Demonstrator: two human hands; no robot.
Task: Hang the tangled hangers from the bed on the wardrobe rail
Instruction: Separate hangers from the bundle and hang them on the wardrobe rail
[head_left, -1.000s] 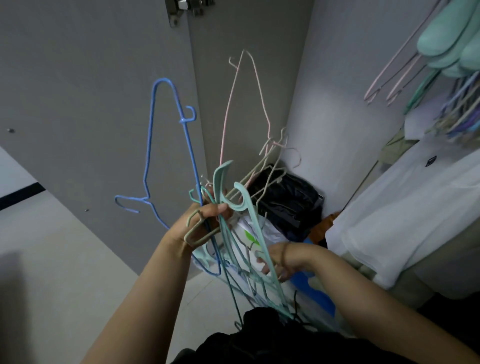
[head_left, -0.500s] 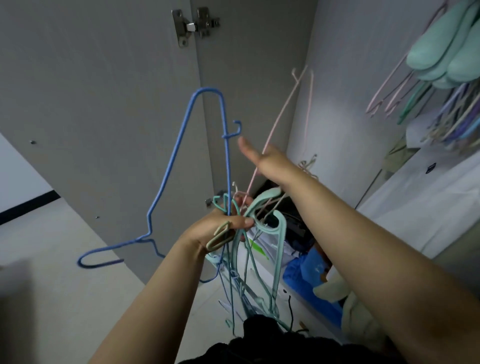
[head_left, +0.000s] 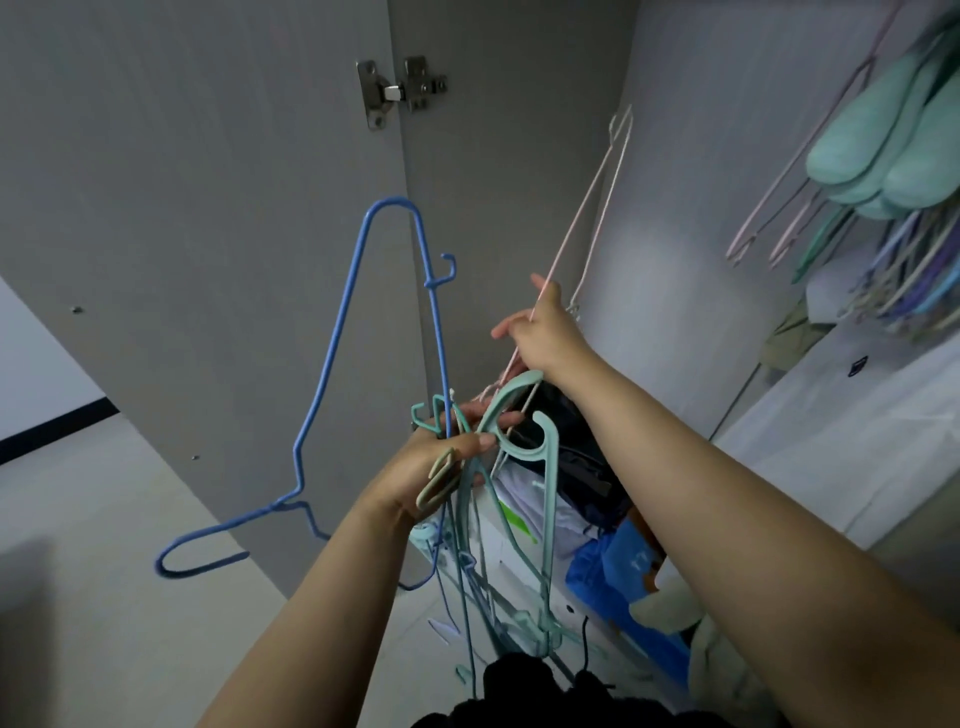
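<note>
The left hand (head_left: 436, 467) holds a bunch of tangled hangers (head_left: 498, 467) tight, out in front of the open wardrobe door (head_left: 208, 208). A blue hanger (head_left: 332, 384) sticks up from the bunch. The right hand (head_left: 545, 332) pinches a thin pink hanger (head_left: 587, 208), its other fingers spread. More hangers (head_left: 883, 156) hang inside the wardrobe on the right.

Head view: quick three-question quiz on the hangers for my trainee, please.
1. True or false: the left hand grips the hanger bundle.
2. Which hanger does the right hand pinch? A blue hanger B pink hanger C teal
3. Fill in: the hinge sits on the wardrobe ____.

Key: 1 true; 2 B; 3 door.
</note>
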